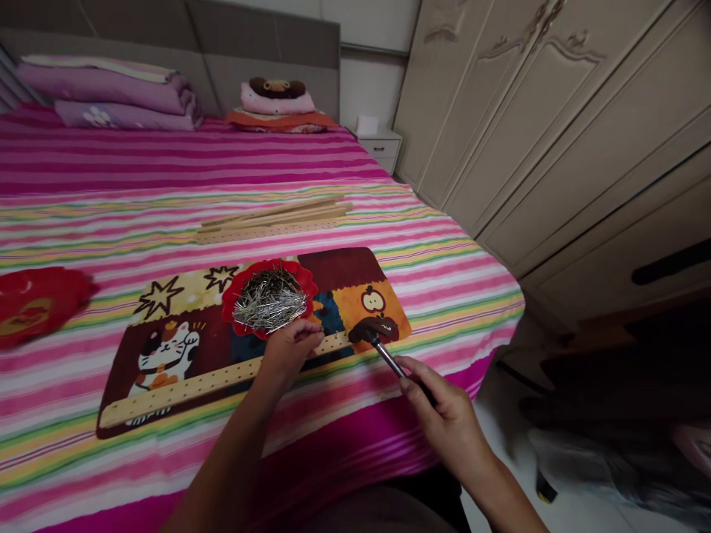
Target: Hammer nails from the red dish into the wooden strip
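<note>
On my head view, a scalloped red bowl [228,297] sits mid-frame on the patterned mat [341,266], heaped with thin metal nails [272,300], darker toward the far side. A second red dish [49,296] at the left edge is blurred; I see a gold patch inside. The perforated wooden strip [216,381] runs from lower left to right of centre. Above it, my left hand [292,346] has thumb and fingertips drawn close; I cannot tell whether they pinch anything. My right hand [444,414], lower right, is wrapped around the hammer [389,357], its head near the strip's right end.
</note>
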Tool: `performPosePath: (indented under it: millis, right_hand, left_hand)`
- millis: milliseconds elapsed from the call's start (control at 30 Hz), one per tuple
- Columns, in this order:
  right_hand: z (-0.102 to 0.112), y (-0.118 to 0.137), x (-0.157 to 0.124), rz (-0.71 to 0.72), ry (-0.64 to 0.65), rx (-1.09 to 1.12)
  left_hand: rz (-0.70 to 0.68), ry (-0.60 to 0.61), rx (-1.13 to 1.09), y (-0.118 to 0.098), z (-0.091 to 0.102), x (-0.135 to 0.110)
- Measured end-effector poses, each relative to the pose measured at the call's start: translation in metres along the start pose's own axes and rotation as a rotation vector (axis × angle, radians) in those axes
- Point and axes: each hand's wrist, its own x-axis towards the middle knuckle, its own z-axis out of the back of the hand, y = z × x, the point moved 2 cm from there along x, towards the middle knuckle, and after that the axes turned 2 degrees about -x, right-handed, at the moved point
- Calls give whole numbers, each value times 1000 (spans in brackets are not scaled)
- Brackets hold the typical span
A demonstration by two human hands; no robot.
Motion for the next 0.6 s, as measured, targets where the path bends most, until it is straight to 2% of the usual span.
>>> performPosePath:
  millis: [467,600]
  right_hand:
    - [-2,-4,-1,3,10,8]
    - [-1,-3,-2,1,20,12]
  left_hand:
    - [-17,-12,13,5,-9,4]
    - [-31,-15,88,9,-9,4]
